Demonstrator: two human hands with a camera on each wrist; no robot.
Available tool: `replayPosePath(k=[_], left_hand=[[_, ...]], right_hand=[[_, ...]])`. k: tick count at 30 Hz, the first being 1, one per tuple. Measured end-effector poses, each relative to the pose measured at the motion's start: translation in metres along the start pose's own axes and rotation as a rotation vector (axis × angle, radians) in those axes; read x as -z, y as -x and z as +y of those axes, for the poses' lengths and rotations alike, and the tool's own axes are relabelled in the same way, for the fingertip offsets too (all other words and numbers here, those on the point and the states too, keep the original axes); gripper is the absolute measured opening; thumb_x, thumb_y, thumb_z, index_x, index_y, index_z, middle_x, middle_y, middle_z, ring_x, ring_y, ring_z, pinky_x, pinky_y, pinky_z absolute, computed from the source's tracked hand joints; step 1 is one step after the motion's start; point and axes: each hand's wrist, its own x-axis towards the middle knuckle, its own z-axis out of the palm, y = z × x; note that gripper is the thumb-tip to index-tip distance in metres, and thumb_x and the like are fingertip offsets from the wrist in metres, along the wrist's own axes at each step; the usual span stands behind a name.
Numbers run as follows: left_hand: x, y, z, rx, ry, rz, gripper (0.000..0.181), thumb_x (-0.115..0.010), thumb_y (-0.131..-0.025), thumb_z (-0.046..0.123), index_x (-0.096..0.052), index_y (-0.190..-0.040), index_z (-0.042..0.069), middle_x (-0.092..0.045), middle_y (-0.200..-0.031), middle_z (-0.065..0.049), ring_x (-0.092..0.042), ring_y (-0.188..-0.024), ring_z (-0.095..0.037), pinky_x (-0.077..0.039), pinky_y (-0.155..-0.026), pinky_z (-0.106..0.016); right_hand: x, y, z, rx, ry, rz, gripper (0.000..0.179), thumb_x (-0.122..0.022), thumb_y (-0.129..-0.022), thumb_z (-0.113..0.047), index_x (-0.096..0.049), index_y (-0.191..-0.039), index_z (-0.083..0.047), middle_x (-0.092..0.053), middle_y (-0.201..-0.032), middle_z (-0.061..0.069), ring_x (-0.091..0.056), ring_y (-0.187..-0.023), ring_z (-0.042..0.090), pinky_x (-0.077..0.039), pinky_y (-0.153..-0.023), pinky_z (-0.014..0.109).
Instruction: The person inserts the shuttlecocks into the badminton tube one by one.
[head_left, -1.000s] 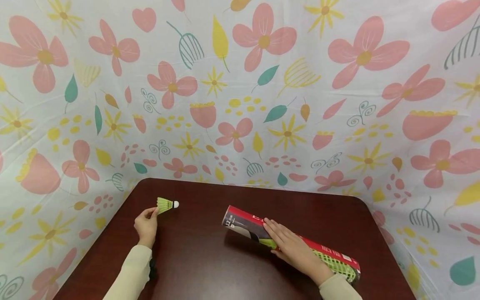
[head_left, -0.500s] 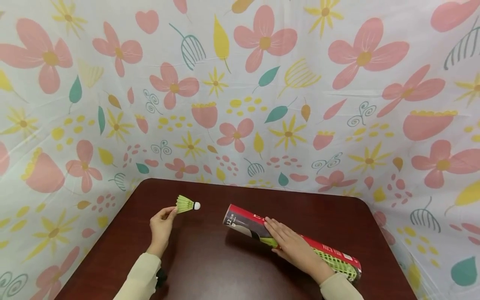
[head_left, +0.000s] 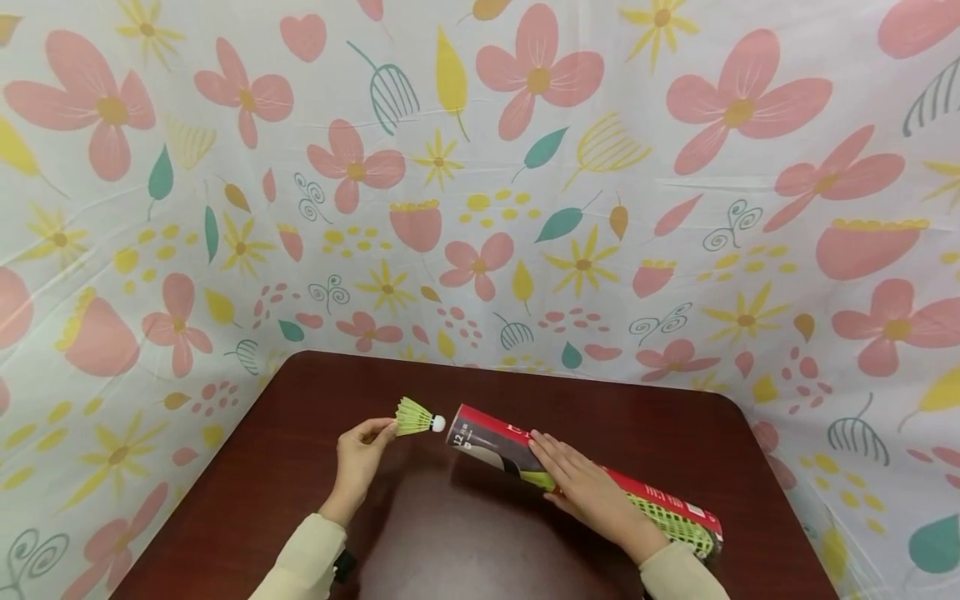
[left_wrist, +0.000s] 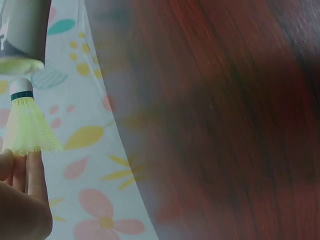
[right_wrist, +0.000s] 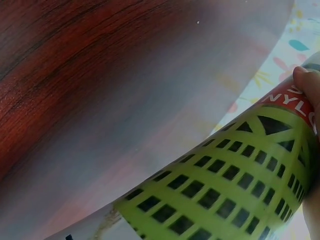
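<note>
My left hand (head_left: 358,462) pinches a yellow-green shuttlecock (head_left: 412,417) by the rim of its skirt. Its white cork points right, right at the near-left end of a red and grey shuttlecock tube (head_left: 491,440). In the left wrist view the cork of the shuttlecock (left_wrist: 30,125) sits just below the mouth of the tube (left_wrist: 27,30), where a yellow-green shape shows inside. My right hand (head_left: 588,496) holds the tube around its middle, fingers across the top and thumb on the near side. The right wrist view shows the green net print on the tube (right_wrist: 220,180).
A dark reddish-brown table (head_left: 420,533) with rounded corners lies under both hands. A white cloth (head_left: 480,167) printed with flowers and leaves hangs behind it and along both sides.
My left hand has carried the shuttlecock to the right, from the table's left side up to the tube's end. The right hand and the tube have stayed nearly still.
</note>
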Motion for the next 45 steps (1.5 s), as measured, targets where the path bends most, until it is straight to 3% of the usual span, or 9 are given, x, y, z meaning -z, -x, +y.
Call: replayPosePath(k=[4,6,10,14,20,26,33,45], left_hand=[[-0.007,0.004,0.003,-0.011,-0.002,-0.040,0.013,-0.070,-0.086,-0.001,-0.071,-0.095,-0.010,-0.069,-0.092,-0.026,-0.068,-0.076,-0.014,-0.052,-0.065,-0.017],[-0.011,0.005,0.004,-0.022,0.002,-0.057,0.012,-0.070,-0.086,0.000,-0.071,-0.094,-0.009,-0.069,-0.091,-0.025,-0.068,-0.076,-0.017,-0.052,-0.065,-0.018],[-0.018,0.007,0.005,-0.041,-0.009,-0.087,0.011,-0.071,-0.085,0.001,-0.072,-0.094,-0.007,-0.071,-0.090,-0.022,-0.069,-0.080,-0.030,-0.056,-0.070,-0.031],[-0.026,0.007,0.008,-0.063,-0.029,-0.111,0.011,-0.070,-0.086,0.001,-0.073,-0.094,-0.006,-0.071,-0.089,-0.021,-0.068,-0.083,-0.036,-0.056,-0.070,-0.033],[-0.034,0.007,0.011,-0.088,-0.039,-0.140,0.009,-0.071,-0.085,0.000,-0.073,-0.092,-0.005,-0.071,-0.088,-0.020,-0.067,-0.080,-0.030,-0.051,-0.065,-0.019],[-0.037,0.007,0.009,-0.096,-0.029,-0.173,0.008,-0.071,-0.085,0.001,-0.073,-0.091,-0.004,-0.071,-0.089,-0.019,-0.066,-0.078,-0.025,-0.050,-0.065,-0.019],[-0.038,0.005,0.007,-0.111,-0.028,-0.185,0.008,-0.070,-0.087,0.001,-0.072,-0.092,-0.005,-0.071,-0.087,-0.020,-0.067,-0.081,-0.036,-0.052,-0.067,-0.021],[-0.039,0.003,0.007,-0.161,-0.042,-0.175,0.008,-0.070,-0.086,0.000,-0.072,-0.091,-0.005,-0.071,-0.085,-0.018,-0.066,-0.077,-0.036,-0.051,-0.064,-0.021]], right_hand=[[0.000,-0.001,-0.001,-0.006,-0.014,-0.003,0.088,-0.069,-0.087,-0.040,-0.021,-0.154,-0.008,-0.022,-0.159,0.008,-0.028,-0.142,0.021,-0.004,-0.115,0.020],[0.000,-0.001,-0.002,-0.020,-0.017,-0.016,0.091,-0.073,-0.085,-0.038,-0.021,-0.154,-0.008,-0.022,-0.159,0.007,-0.028,-0.142,0.020,-0.013,-0.115,0.024],[0.001,0.000,-0.004,-0.046,-0.021,-0.025,0.099,-0.080,-0.079,-0.033,-0.019,-0.154,-0.011,-0.021,-0.159,0.005,-0.028,-0.142,0.019,-0.017,-0.113,0.027],[0.000,-0.001,-0.004,-0.032,-0.022,-0.011,0.102,-0.083,-0.076,-0.029,-0.020,-0.154,-0.011,-0.022,-0.159,0.006,-0.028,-0.142,0.019,-0.006,-0.113,0.022],[0.000,-0.003,-0.004,-0.004,-0.028,0.001,0.096,-0.078,-0.081,-0.034,-0.021,-0.154,-0.009,-0.024,-0.158,0.008,-0.028,-0.142,0.020,-0.003,-0.114,0.020],[0.000,-0.004,-0.005,-0.009,-0.042,0.003,0.102,-0.083,-0.076,-0.029,-0.021,-0.154,-0.009,-0.023,-0.158,0.007,-0.029,-0.142,0.020,-0.001,-0.114,0.019],[-0.002,-0.004,-0.005,-0.003,-0.038,0.017,0.103,-0.085,-0.074,-0.025,-0.022,-0.153,-0.008,-0.026,-0.157,0.010,-0.030,-0.141,0.022,-0.001,-0.114,0.020],[-0.002,-0.004,-0.005,-0.039,-0.060,0.008,0.105,-0.085,-0.073,-0.026,-0.020,-0.154,-0.011,-0.022,-0.159,0.005,-0.028,-0.142,0.019,-0.001,-0.113,0.017]])
